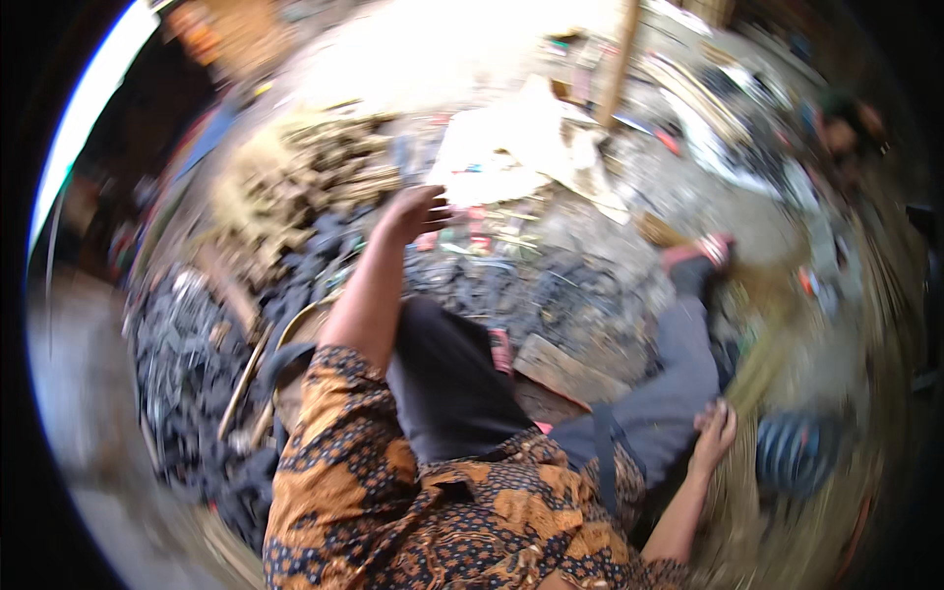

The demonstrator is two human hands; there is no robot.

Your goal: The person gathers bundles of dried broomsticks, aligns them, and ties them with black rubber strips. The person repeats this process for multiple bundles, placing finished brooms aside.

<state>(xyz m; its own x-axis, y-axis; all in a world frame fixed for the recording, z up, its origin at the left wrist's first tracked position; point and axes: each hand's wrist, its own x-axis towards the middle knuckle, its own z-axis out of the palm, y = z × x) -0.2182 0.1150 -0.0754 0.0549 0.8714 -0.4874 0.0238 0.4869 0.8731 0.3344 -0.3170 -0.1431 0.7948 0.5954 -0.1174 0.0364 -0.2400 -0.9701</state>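
My left hand [413, 211] reaches forward past my left knee, above a heap of dark scraps [492, 285]. Its blurred fingers stand slightly apart, with nothing visible in them. Beside my right thigh, my right hand [716, 435] has its fingers curled; whatever they may hold is hidden. Long straw-coloured fibres [742, 472] lie right by that hand. A ribbed dark blue, coil-like thing [798, 450] sits just to the right. Between my legs lie a flat wooden board [568, 372] and a small pink object [501, 350].
Dark scraps [187, 393] also cover the floor on my left, around a curved wooden piece [246, 383]. Brown bundles [324, 162] are piled ahead to the left. A white sheet [501, 138] lies ahead, near an upright wooden pole [619, 64]. More long fibres [890, 295] stand along the right.
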